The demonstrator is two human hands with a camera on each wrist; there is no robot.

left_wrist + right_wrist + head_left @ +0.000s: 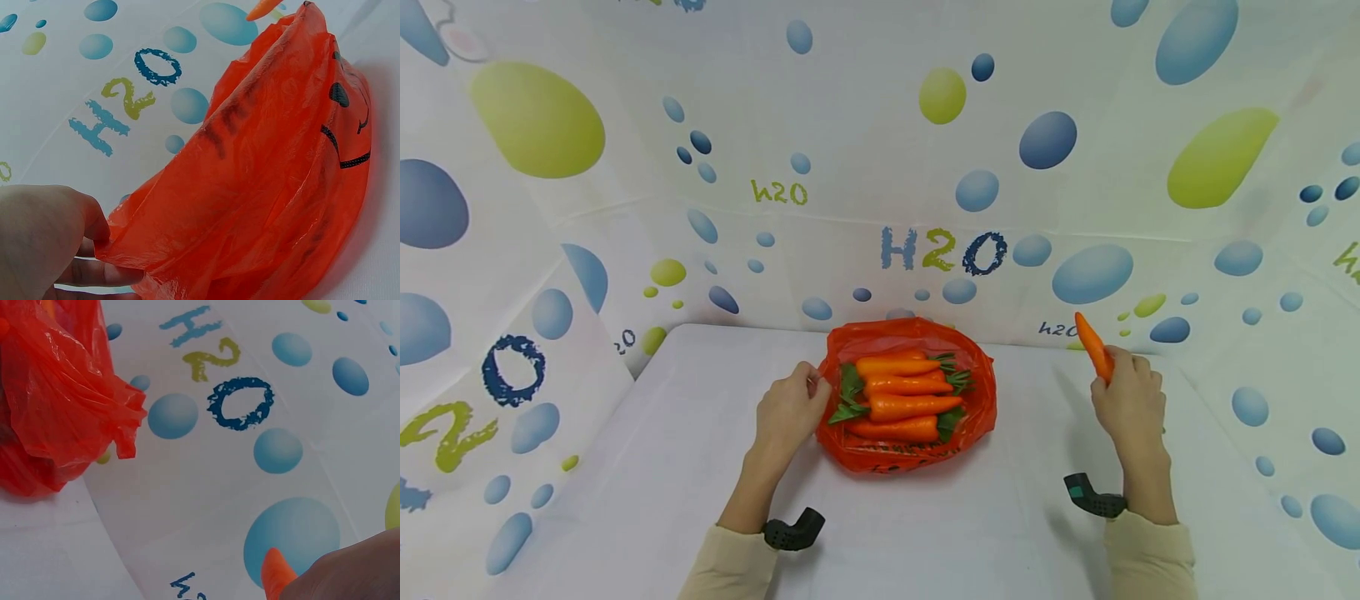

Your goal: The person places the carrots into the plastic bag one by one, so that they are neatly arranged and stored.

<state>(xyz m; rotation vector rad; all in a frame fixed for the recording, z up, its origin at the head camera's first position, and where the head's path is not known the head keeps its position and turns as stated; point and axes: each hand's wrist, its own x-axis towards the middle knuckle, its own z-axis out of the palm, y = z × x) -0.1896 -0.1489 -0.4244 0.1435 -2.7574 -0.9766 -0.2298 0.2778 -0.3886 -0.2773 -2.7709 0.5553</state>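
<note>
A red plastic bag [891, 460] lies open on the table with several orange carrots [906, 385] inside, their green tops showing at both ends. My left hand [792, 407] pinches the left edge of the bag between thumb and fingers. In the left wrist view the bag [250, 181] stretches away from that hand [47, 240], dark print on its side. Off to the right of the bag, my right hand [1131, 404] holds a single carrot [1093, 346] above the table, its tip pointing up and away. Only that carrot's tip [275, 572] shows in the right wrist view.
The white tabletop [985, 533] runs under the bag and both arms. Behind it hangs a white sheet [865, 150] printed with blue and green drops and H2O lettering. Each wrist wears a dark camera mount, one [793, 529] at left, one [1093, 496] at right.
</note>
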